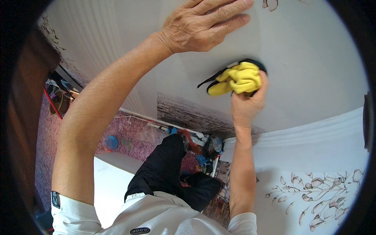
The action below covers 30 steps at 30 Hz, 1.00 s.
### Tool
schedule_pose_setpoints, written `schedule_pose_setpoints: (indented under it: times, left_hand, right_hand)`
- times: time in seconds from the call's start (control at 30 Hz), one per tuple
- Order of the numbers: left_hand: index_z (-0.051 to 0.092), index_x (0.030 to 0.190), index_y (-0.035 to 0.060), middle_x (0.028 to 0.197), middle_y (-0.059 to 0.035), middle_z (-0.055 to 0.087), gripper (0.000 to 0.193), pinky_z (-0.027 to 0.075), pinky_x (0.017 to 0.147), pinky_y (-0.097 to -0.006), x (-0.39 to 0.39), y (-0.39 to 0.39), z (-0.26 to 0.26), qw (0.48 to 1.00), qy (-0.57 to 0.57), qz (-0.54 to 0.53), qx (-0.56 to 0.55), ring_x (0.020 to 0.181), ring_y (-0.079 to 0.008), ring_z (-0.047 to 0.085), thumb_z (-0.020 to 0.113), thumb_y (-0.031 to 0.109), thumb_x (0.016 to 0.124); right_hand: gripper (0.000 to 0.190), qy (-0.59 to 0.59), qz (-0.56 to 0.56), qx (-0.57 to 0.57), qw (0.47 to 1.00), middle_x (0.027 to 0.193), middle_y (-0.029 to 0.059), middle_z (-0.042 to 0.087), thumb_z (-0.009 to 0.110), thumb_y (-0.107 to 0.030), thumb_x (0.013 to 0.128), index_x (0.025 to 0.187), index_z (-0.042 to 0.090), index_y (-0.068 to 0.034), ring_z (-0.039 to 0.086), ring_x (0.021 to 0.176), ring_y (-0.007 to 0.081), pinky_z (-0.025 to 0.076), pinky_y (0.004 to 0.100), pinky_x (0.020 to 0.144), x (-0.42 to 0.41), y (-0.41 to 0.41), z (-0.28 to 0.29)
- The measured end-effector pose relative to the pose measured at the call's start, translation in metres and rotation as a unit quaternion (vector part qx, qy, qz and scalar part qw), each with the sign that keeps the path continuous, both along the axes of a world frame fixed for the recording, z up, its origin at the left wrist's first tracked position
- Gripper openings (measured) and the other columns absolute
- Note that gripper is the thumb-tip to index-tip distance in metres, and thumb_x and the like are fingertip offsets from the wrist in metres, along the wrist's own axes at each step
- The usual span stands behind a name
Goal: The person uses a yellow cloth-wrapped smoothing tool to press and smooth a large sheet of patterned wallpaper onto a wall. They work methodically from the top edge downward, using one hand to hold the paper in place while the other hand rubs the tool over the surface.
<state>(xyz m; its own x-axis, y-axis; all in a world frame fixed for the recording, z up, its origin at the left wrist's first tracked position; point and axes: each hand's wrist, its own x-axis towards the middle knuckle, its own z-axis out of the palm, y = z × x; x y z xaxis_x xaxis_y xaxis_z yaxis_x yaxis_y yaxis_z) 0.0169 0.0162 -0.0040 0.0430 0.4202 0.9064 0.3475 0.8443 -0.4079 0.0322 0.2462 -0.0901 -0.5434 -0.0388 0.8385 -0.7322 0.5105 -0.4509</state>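
Observation:
Pale wallpaper (pixel 288 85) with a printed pattern covers the wall before me. My right hand (pixel 248 101) grips a bunched yellow cloth or glove (pixel 245 77) with black parts, pressed against the wallpaper. It is slightly blurred, so its exact kind is unclear. Up and to the left of it, my left hand (pixel 202 26) lies against the wallpaper with its fingers spread, holding nothing. Below both hands, a dark brick-like print (pixel 188 113) runs along the lower part of the wall.
An adjoining wall with a printed flower branch (pixel 317 191) meets this one at right. Plastic bags and mixed clutter (pixel 202 147) lie at the foot of the corner. A blue round object (pixel 111 142) rests on the pinkish carpet (pixel 120 129). A white surface (pixel 110 182) is beside my legs.

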Motion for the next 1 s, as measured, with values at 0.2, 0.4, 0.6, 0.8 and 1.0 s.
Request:
schedule_pose_setpoints:
  times: [0.2,0.4,0.6,0.8,1.0]
  left_hand:
    - [0.072,0.118,0.0064,0.142,-0.0124,0.061,0.031,0.038,0.118,-0.0436,0.002,-0.001,0.001,1.0,-0.015,0.017,-0.012,0.135,-0.0273,0.055,0.061,0.008,0.089]
    - [0.072,0.118,0.0063,0.142,-0.0123,0.061,0.031,0.038,0.118,-0.0435,0.001,-0.002,0.0,1.0,-0.009,0.012,-0.01,0.135,-0.0272,0.055,0.062,0.008,0.089]
    - [0.072,0.119,0.0068,0.142,-0.012,0.061,0.031,0.037,0.118,-0.0437,0.001,-0.002,-0.001,1.0,-0.021,0.007,-0.008,0.136,-0.0271,0.054,0.063,0.009,0.089]
    - [0.071,0.12,0.007,0.143,-0.0114,0.06,0.032,0.037,0.119,-0.044,-0.001,-0.001,-0.001,1.0,-0.016,0.01,-0.01,0.136,-0.0273,0.054,0.063,0.01,0.09]
    - [0.071,0.121,0.0067,0.143,-0.0121,0.061,0.033,0.037,0.118,-0.0439,-0.006,0.0,-0.003,0.999,0.019,-0.025,0.007,0.136,-0.0276,0.054,0.062,0.008,0.089]
  right_hand:
    - [0.063,-0.012,-0.014,0.033,0.999,0.112,0.0162,0.066,0.079,0.0,0.074,0.131,0.055,-0.007,0.067,0.102,0.034,0.054,0.0412,0.089,0.005,-0.004,-0.009]
    - [0.059,-0.001,0.01,0.058,0.998,0.111,0.0175,0.065,0.081,-0.009,0.076,0.129,0.056,-0.006,0.067,0.1,0.0359,0.053,0.041,0.087,0.004,-0.008,-0.018]
    - [0.07,0.01,0.006,-0.04,0.999,0.113,0.0088,0.066,0.08,0.002,0.077,0.138,0.047,-0.007,0.065,0.103,0.0179,0.054,0.0329,0.092,-0.007,0.01,0.001]
    - [0.062,-0.037,-0.015,0.078,0.996,0.111,0.0123,0.068,0.079,-0.001,0.077,0.132,0.053,-0.008,0.068,0.102,0.024,0.055,0.0357,0.088,0.009,-0.002,-0.024]
    - [0.062,-0.007,-0.024,0.032,0.999,0.115,0.0105,0.066,0.079,0.001,0.078,0.134,0.052,-0.005,0.065,0.103,0.0197,0.053,0.0337,0.093,0.001,0.015,-0.015]
